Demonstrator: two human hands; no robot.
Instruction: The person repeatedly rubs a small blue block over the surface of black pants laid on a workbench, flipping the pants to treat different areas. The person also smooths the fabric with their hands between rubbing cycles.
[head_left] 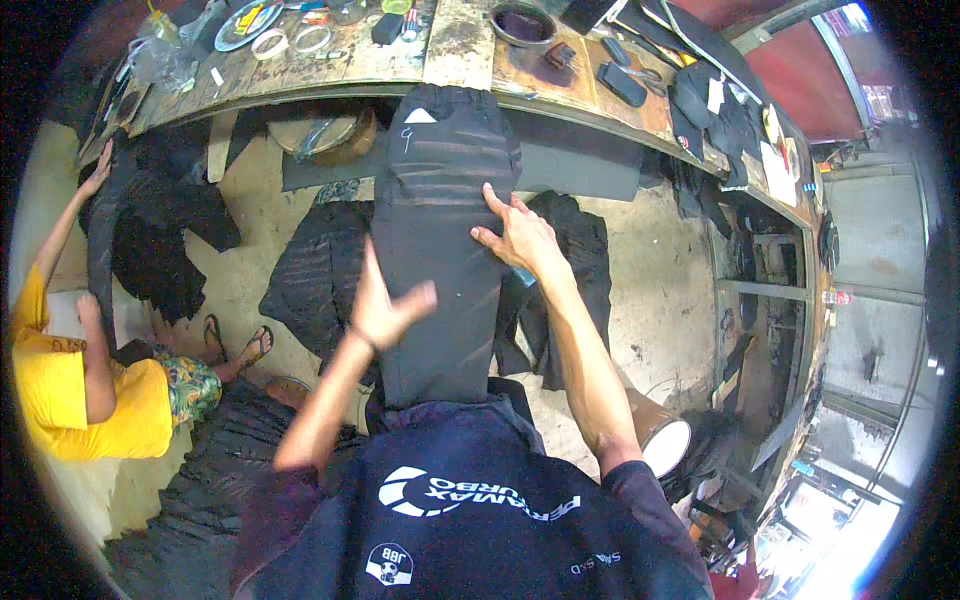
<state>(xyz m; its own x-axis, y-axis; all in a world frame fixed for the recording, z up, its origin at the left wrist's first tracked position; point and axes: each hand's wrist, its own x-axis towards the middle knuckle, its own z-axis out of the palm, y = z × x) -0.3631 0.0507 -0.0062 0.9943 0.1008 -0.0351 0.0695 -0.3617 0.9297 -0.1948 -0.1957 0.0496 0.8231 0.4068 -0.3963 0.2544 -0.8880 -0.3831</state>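
Observation:
A black garment [440, 280] with a gathered far end lies lengthwise in front of me, running from my lap to the table edge. A white patch and a small chalk mark show near its far end. My left hand [388, 308] is over its left edge, thumb and fingers spread, slightly blurred, with nothing seen in it. On the right edge lies my right hand [520, 238], forefinger and thumb stretched out. Its other fingers look curled around a light blue object [523, 276], which pokes out under the palm; its kind is mostly hidden.
A worn wooden table [380, 65] crosses the far side, bearing a dark bowl [523, 25], tape rolls [270, 43] and scissors [650, 80]. Black cloth [315, 270] hangs beside the garment. A person in a yellow shirt [95, 395] sits at left; a brown drum [655, 435] stands at right.

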